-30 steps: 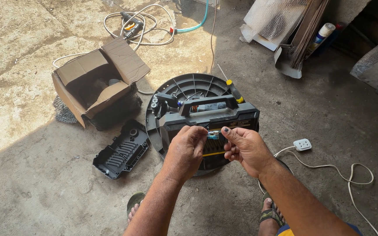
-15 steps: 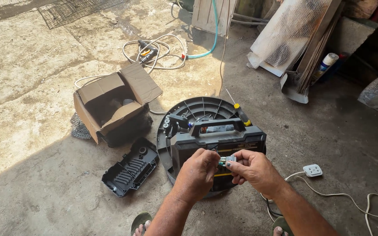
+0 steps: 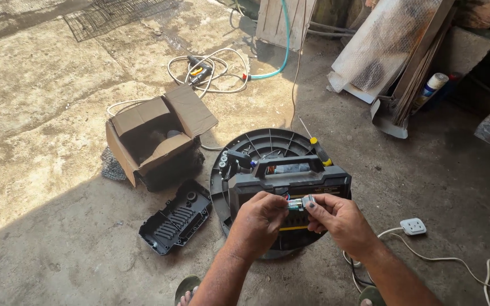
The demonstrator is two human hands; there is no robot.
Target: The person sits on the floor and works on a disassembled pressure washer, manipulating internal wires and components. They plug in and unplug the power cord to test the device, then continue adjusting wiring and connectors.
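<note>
My left hand (image 3: pixel 261 220) and my right hand (image 3: pixel 336 218) meet over a dark boxy device (image 3: pixel 290 182) with a carry handle. Both pinch a small green and silver part (image 3: pixel 299 203) between their fingertips, with thin coloured wires running from it down toward the device. The device stands on a round black ribbed plastic base (image 3: pixel 267 148) on the concrete floor. A screwdriver (image 3: pixel 317 148) with a yellow and black handle lies on the base's right rim.
An open cardboard box (image 3: pixel 157 141) stands to the left, a black vented plastic cover (image 3: pixel 175 216) in front of it. A white socket block (image 3: pixel 413 226) with cable lies at right. Coiled cables and a teal hose (image 3: pixel 282 51) lie farther back. Boards lean at the far right.
The view has tilted and shifted, so everything sits lower and further right in the frame. My hands have come closer together on the small part, above the device's front.
</note>
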